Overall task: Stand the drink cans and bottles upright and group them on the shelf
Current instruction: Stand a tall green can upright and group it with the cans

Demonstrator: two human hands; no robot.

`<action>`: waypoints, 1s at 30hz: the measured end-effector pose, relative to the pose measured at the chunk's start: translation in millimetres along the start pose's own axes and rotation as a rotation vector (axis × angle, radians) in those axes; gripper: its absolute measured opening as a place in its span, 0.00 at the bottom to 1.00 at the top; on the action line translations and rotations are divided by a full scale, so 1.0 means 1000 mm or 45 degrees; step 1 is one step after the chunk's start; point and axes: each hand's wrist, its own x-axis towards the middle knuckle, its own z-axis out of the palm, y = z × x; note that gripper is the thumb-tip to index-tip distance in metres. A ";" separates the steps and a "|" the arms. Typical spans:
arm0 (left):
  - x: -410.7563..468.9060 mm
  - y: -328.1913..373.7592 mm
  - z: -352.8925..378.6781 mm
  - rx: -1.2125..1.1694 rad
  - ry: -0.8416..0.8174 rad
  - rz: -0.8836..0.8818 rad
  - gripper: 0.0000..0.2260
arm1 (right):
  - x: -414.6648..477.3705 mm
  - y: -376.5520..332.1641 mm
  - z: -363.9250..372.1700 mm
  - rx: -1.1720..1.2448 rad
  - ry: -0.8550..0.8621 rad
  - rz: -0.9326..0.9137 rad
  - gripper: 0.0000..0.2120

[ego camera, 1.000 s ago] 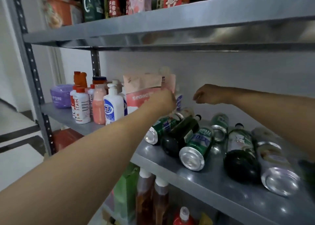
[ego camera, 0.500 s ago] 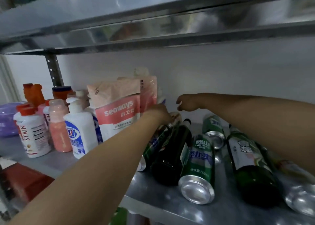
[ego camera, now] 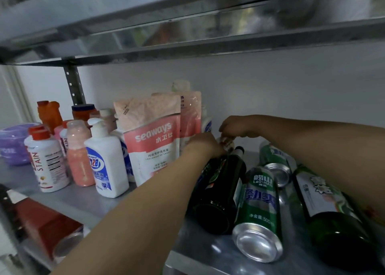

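Shelf (ego camera: 87, 201): dark bottle (ego camera: 218, 191) and green can (ego camera: 258, 208) lay sideways. Right hand (ego camera: 235, 126) curled fingers round pale can (ego camera: 228, 143) top; left hand (ego camera: 203, 147) beside, grip indiscernible.

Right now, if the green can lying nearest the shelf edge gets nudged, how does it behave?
Likely rolls: the green can lies on its side on the smooth metal shelf. The dark bottle beside it probably blocks rolling one way. Metal skin looks slick.

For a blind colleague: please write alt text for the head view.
The left hand and right hand reach deep into a metal shelf, meeting at a small pale container. Green cans and dark bottles lie on their sides; cleaning bottles stand left.
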 end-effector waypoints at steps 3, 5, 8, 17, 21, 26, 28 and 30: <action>0.002 0.001 0.003 -0.026 0.068 0.028 0.24 | -0.002 -0.003 -0.005 0.037 0.045 -0.004 0.17; 0.002 0.002 0.005 -0.018 0.077 0.070 0.24 | -0.001 -0.006 -0.009 0.066 0.044 -0.031 0.18; 0.003 0.003 0.006 -0.058 0.100 0.081 0.26 | -0.003 -0.011 -0.017 0.297 0.083 -0.102 0.16; 0.005 -0.001 0.006 -0.252 0.000 0.100 0.23 | -0.024 0.003 -0.016 0.382 -0.213 -0.012 0.32; 0.005 -0.004 0.005 -0.370 -0.033 0.109 0.24 | -0.023 0.003 -0.008 0.479 -0.097 -0.005 0.29; 0.000 -0.002 0.005 -0.434 -0.033 0.097 0.26 | -0.024 -0.008 -0.003 0.491 0.055 -0.045 0.24; 0.001 0.000 0.006 -0.426 -0.006 0.097 0.21 | -0.022 -0.014 0.000 0.373 0.146 -0.050 0.25; 0.001 0.002 0.007 -0.428 0.053 0.085 0.15 | -0.018 -0.017 0.004 0.166 0.257 -0.064 0.20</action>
